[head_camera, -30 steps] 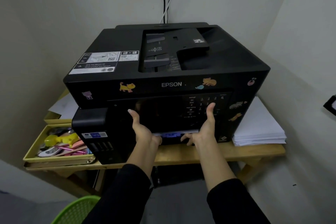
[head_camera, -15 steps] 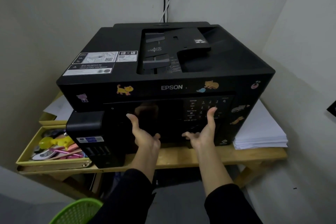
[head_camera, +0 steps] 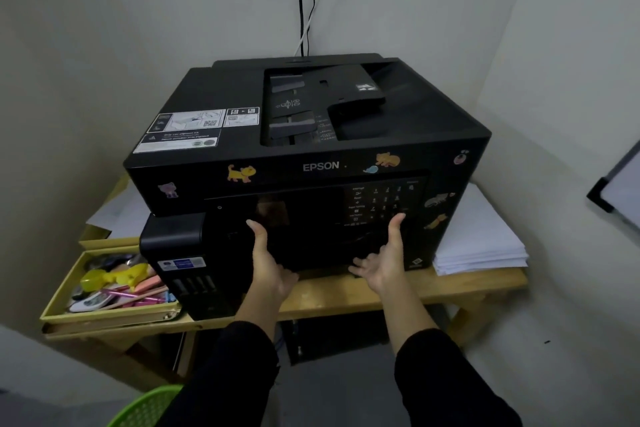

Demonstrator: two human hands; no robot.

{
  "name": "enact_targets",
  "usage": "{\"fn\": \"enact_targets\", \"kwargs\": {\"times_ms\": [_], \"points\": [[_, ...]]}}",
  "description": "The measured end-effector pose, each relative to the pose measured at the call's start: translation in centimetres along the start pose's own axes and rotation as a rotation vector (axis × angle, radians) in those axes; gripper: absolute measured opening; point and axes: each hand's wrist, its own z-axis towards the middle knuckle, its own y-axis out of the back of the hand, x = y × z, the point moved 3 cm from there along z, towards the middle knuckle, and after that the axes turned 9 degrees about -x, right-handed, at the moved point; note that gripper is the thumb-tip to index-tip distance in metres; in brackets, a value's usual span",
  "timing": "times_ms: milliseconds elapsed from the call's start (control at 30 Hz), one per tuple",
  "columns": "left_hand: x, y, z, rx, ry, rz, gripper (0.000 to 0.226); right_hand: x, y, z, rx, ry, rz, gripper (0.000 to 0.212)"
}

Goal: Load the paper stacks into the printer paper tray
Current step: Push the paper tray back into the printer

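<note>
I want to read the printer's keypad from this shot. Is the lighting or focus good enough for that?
Head view: dim light, and the black printer front sinks into shadow around both hands; keypad legends are soft and unreadable, though the EPSON logo is legible; wide-angle distortion bends the walls; faint reflection on the dark screen.

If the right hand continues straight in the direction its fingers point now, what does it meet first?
Most likely the printer front: the right hand points at the dark panel just below the keypad. Depth is unclear; it may already touch.

Both hands (head_camera: 268, 267) (head_camera: 388, 260) at printer (head_camera: 311, 163) front — paper stack (head_camera: 481, 243) beside.
</note>
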Motion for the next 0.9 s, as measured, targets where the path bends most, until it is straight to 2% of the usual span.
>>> {"fn": "enact_targets", "kwargs": {"times_ms": [100,167,367,500,600,733,833,900], "points": [[1.9,-0.2,-1.4,-0.021,0.033,0.246,0.113,-0.6,1.3,-1.0,-0.118,0.059,-0.076,0.100],[3.9,-0.6,-2.2,-0.047,0.047,0.445,0.102,-1.1,2.4,-1.6,-0.201,0.093,-0.158,0.095],[11.7,-4.7,-2.5,0.060,0.135,0.984,0.093,1.4,8.4,-1.6,-0.440,0.243,-0.218,0.069],[15.3,-11.7,-1.6,0.275,-0.058,1.272,0.078,7.5,12.9,-0.2,-0.627,0.443,-0.355,0.048],[17.9,-18.0,-0.8,0.399,-0.192,1.345,0.071,12.7,15.9,1.9,-0.719,0.485,-0.548,0.042],[20.4,-25.5,0.9,0.409,-0.332,1.426,0.060,19.1,18.2,5.8,-0.744,0.521,-0.783,0.038],[21.6,-29.0,3.7,0.380,-0.359,1.545,0.056,22.6,19.1,8.9,-0.764,0.510,-0.957,0.040],[22.2,-29.9,5.8,0.314,-0.340,1.704,0.059,24.2,19.3,10.6,-0.770,0.462,-1.138,0.041]]}}
